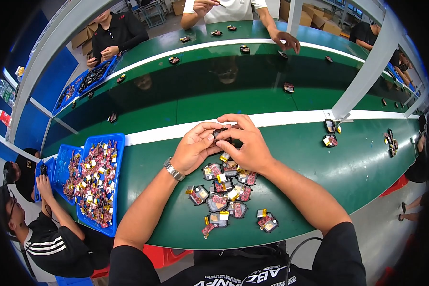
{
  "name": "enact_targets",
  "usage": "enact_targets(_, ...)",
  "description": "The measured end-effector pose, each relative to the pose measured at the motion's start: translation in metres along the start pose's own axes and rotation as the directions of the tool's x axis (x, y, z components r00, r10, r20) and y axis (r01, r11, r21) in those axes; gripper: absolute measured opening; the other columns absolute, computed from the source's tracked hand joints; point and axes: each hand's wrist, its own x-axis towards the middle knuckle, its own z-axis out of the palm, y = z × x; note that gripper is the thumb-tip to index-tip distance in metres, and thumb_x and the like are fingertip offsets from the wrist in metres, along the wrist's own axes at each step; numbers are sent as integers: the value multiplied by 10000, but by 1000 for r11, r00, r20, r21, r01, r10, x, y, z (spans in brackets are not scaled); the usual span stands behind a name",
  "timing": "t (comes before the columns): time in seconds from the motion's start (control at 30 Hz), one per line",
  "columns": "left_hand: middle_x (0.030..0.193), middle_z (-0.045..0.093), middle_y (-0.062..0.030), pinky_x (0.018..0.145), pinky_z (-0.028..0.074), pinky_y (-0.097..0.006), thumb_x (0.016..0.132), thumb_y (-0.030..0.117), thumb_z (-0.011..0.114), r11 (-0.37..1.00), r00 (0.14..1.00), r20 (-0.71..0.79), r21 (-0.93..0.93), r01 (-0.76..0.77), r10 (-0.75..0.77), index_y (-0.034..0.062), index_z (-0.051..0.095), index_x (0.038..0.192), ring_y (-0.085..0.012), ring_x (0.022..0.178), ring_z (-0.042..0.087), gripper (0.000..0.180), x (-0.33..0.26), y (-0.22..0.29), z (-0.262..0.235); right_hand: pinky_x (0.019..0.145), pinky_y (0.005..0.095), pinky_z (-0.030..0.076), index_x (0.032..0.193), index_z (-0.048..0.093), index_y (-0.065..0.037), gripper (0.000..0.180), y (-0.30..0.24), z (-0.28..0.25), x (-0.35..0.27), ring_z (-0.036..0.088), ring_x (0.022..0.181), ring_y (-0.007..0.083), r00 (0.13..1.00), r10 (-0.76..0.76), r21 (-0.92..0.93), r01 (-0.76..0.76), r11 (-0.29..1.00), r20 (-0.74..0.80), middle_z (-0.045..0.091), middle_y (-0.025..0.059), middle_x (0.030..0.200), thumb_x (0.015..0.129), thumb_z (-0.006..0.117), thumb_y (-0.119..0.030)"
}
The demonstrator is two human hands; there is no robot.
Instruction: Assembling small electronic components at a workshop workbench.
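Both hands meet over the green counter (167, 171), pinching one small dark module (220, 134) between them. Left hand (194, 147) closes on its left end w/ thumb and fingertips; right hand (248, 143) curls over the right end and top. The module's long axis runs roughly left-right, so neither hand is nearer (it's mostly hidden). A cluster of similar modules (226, 193) lies just below the wrists, toward the body.

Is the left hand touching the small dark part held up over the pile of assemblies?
Touching. The head view shows the left hand with its fingertips closed on the small dark part, and the right hand gripping it from the other side, above the pile of assemblies.
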Motion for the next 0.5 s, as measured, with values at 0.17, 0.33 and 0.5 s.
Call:
enact_targets(0.17,1362,527,-169,1040,490,-420,1003,131,530,1000,1000,-10,-18,-11,10,22,461,1314,-239,1222,566,336,0,1,1,906,357,515,936,737,-60,130,1,1,-1,558,1125,257,1000,21,-13,-21,1000,20,603,89,1226,807,732,-63)
enact_targets(0.33,1415,486,-193,1049,482,-440,993,133,555,1000,1000,-6,-19,-14,14,19,482,1280,-248,1226,564,318,0,1,2,947,372,494,972,756,-85,167,6,0,-2,539,1174,262,993,100,99,-105,989,57,586,92,1294,807,735,-70)
enact_targets(0.5,1428,478,-198,1023,503,-429,982,120,574,997,997,-4,-18,-72,72,34,507,1231,-251,1222,566,272,0,2,3,1034,429,418,976,747,-81,179,-4,-2,3,450,1284,319,997,53,36,-55,998,49,533,107,1371,797,733,-91)
